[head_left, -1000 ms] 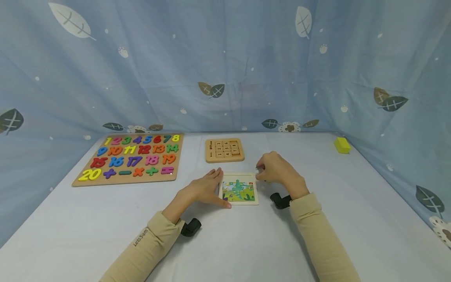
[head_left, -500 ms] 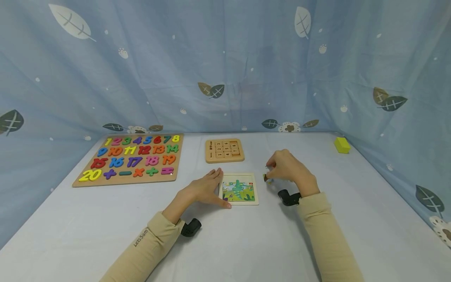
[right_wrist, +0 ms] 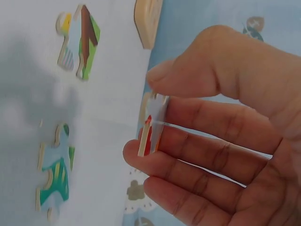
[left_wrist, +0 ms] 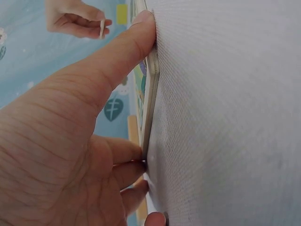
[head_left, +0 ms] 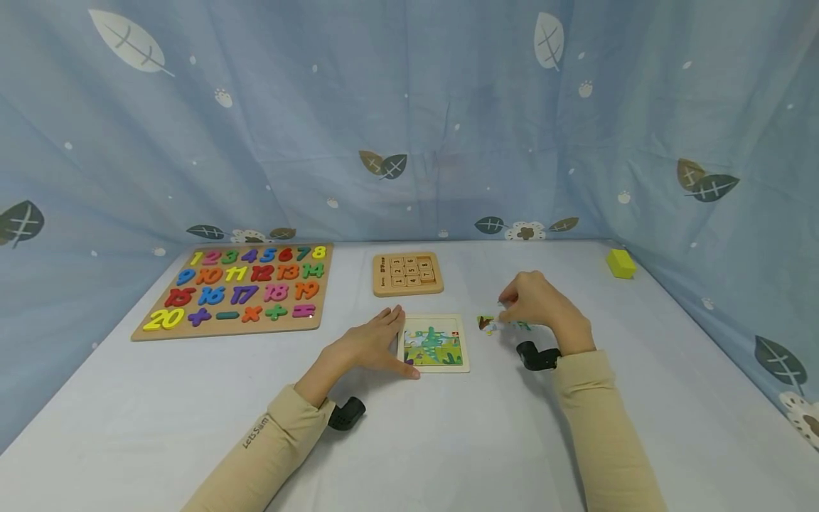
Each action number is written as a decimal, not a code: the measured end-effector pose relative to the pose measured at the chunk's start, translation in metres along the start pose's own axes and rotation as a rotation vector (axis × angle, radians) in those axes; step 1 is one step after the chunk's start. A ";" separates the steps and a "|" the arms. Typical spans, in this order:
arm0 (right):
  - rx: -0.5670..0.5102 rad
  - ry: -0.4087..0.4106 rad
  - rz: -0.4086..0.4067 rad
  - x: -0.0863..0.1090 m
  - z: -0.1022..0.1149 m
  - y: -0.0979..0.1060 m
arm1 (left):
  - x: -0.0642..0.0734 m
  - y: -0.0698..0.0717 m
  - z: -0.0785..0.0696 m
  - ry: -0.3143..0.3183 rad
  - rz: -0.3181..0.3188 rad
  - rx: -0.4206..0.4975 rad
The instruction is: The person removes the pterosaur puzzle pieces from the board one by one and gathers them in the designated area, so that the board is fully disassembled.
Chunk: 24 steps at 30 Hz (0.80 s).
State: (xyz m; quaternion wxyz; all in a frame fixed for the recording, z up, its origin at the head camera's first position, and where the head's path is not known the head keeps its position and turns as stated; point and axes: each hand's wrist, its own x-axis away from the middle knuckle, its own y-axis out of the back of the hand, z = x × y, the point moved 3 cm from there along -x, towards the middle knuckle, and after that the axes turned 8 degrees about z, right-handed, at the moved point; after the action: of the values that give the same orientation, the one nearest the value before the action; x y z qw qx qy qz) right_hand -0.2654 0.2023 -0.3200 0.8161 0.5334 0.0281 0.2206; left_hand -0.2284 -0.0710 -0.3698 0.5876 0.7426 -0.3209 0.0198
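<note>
Right hand (head_left: pixel 542 306): puzzle piece (right_wrist: pixel 153 126) pinched at fingertips (right_wrist: pixel 133 150).

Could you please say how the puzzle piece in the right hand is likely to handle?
The puzzle piece is probably stiff: it looks unbent where the right hand pinches it. It is likely light, being thin and small. Laid flat and pushed, it would probably slide rather than roll, given its flat face.

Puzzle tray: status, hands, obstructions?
Left hand touching puzzle tray. Right hand pinching one piece. Tray unfinished, far strip bare. Loose pieces right of tray; nothing seen blocking.
</note>
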 end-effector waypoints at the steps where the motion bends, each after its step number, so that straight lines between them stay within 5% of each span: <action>1: -0.002 -0.002 -0.002 0.000 -0.002 0.001 | 0.000 0.000 0.000 -0.001 0.000 0.001; 24: -0.002 -0.105 0.038 0.010 -0.029 0.009 | -0.001 -0.001 0.000 -0.010 -0.001 -0.007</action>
State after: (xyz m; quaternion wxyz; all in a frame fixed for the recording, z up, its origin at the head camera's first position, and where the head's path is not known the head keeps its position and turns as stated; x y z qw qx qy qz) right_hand -0.2673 0.2339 -0.3224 0.8126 0.5438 -0.0251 0.2081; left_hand -0.2289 -0.0702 -0.3708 0.5883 0.7409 -0.3237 0.0147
